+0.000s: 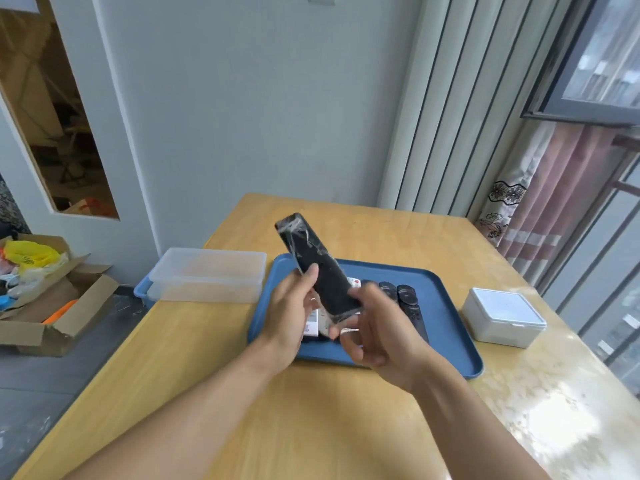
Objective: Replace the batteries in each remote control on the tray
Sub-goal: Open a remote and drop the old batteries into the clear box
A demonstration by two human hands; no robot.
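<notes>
Head view: both hands, left (294,306) and right (377,327), grip black remote (318,265) tilted up-left.

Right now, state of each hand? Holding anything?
Left hand: grips the black remote, which is wrapped in clear film, raised above the blue tray.
Right hand: fingers curled round the same remote's lower end.

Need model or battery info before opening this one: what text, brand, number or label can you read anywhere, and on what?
None legible.
Held black remote: no print seen, film glare.
White remote on tray: bluish marks, blurred.
White box: lid unmarked.
</notes>
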